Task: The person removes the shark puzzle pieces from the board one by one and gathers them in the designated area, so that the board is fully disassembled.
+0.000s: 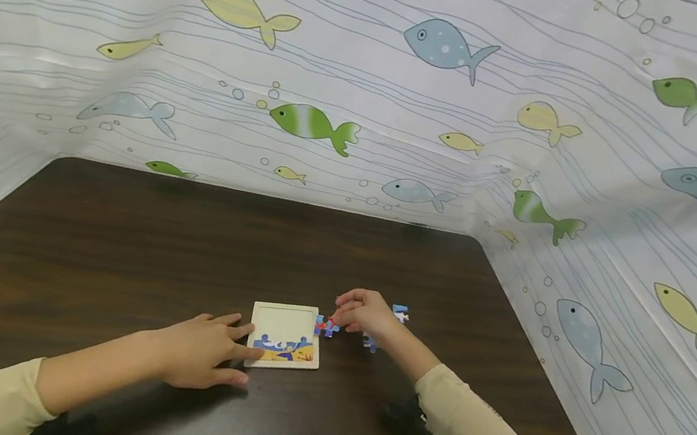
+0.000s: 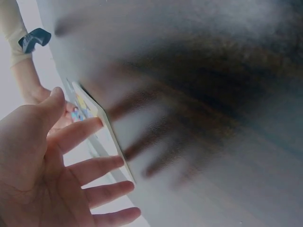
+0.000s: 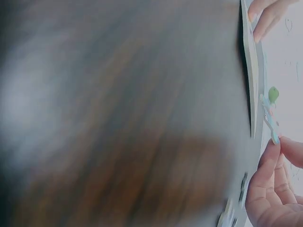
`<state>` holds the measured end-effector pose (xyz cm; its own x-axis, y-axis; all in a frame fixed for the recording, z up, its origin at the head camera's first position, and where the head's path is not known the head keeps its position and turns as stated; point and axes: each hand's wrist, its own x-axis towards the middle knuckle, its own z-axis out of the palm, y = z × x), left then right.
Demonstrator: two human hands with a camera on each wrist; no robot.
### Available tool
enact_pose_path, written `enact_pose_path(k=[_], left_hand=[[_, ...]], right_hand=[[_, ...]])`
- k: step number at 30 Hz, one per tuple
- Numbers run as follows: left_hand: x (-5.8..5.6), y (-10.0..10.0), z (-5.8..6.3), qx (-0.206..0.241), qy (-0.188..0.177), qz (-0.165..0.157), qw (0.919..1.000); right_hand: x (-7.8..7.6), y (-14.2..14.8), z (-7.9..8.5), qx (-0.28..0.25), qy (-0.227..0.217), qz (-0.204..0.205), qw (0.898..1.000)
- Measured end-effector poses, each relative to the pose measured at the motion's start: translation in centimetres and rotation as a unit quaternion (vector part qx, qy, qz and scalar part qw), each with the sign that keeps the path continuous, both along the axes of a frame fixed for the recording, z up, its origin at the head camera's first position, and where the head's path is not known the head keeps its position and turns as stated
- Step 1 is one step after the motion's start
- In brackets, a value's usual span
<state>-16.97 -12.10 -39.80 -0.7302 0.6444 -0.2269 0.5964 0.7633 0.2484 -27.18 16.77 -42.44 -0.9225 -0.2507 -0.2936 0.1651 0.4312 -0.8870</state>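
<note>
A small wooden tray puzzle (image 1: pixel 285 318) lies on the table, with fitted pieces (image 1: pixel 284 349) along its lower part and a bare board above. My left hand (image 1: pixel 197 349) is spread at its left side, the index finger lying over the lower left corner and other fingertips at the left edge. Between thumb and index finger, my right hand (image 1: pixel 369 313) pinches a blue and red jigsaw piece (image 1: pixel 326 326) at the tray's right edge. The right wrist view shows that jigsaw piece (image 3: pixel 269 120) tilted and raised above the table.
Loose jigsaw pieces lie right of the tray: one (image 1: pixel 400 312) beyond the right wrist, others (image 1: pixel 369 343) partly hidden below the right hand. The dark wooden table (image 1: pixel 181 237) is bordered by a white fish-printed curtain (image 1: pixel 356 82) at the back and sides.
</note>
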Motion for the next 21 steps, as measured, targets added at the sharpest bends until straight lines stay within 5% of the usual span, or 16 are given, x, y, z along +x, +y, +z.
enact_pose_path(k=[21], left_hand=[[-0.1,0.6,0.4,0.001,0.005,0.004,1.0000]], right_hand=[[0.6,3.3,-0.1,0.039,0.030,0.017,0.999]])
